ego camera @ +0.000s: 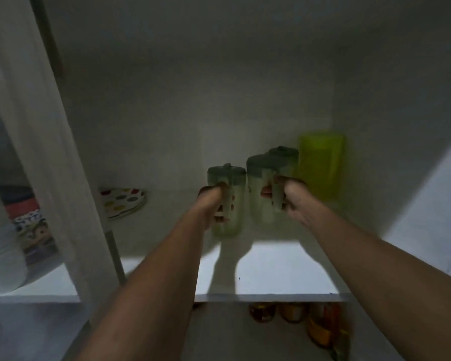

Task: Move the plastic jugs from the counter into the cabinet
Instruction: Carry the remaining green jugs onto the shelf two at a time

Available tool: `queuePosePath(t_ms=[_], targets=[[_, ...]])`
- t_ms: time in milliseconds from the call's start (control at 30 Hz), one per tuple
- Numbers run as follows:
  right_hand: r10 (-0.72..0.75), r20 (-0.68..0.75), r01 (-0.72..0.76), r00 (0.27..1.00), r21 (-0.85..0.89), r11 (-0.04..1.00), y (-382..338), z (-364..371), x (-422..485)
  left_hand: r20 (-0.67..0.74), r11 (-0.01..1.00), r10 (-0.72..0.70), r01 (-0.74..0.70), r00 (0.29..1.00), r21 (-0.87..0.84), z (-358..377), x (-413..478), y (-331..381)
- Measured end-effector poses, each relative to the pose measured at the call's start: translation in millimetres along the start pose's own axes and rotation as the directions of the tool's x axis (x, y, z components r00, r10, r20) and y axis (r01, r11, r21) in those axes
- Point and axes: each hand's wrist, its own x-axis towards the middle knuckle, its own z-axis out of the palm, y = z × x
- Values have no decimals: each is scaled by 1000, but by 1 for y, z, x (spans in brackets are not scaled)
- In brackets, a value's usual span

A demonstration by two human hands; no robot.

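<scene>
Reaching into a white, smooth-walled cabinet (167, 121), both bare forearms stretch over its pale shelf (279, 267), which is lit at the front and dim toward the back. A white upright divider panel (37, 142) closes the compartment on the left. Against the right wall stands a translucent yellow-green plastic container (323, 165), tall and rounded, blurred in this view.

Just left of it, apparently touching, is a pale green translucent plastic jug with a grey-green lid (263, 173); whether its base rests on the shelf cannot be told. The right hand (292, 199) is wrapped around this jug's handle, fingers (267, 191) curled shut through the loop and thumb on top. Beside it, slightly nearer and lower, is a second pale green plastic jug with a matching grey-green lid (225, 201), its spout knob at the top. The left hand (211, 201) grips that jug's handle the same way, fingers closed tightly round it with the tips showing on the far side. The two jugs stand upright, close together but with a narrow gap.

At the shelf's left, a flat white plate with coloured spots (124, 201) lies near the divider. Left of the panel, a stack of white ribbed plastic cups (0, 243) sits beside printed colourful packets (31, 225). Below the shelf, amber jars (292, 312) are blurred.
</scene>
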Motion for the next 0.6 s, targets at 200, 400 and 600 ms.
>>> queuePosePath(t_ms=[200,400,600], targets=[[5,40,-4,999,-11,1000,9,22,89,-1,999,-38,38,999,-11,-7,96,9],[57,27,-56,998,-47,997,14,45,147,-20,995,-89,88,996,-36,-8,158,15],[117,21,-116,993,-57,992,22,55,173,-25,994,-102,101,994,-51,-5,188,10]])
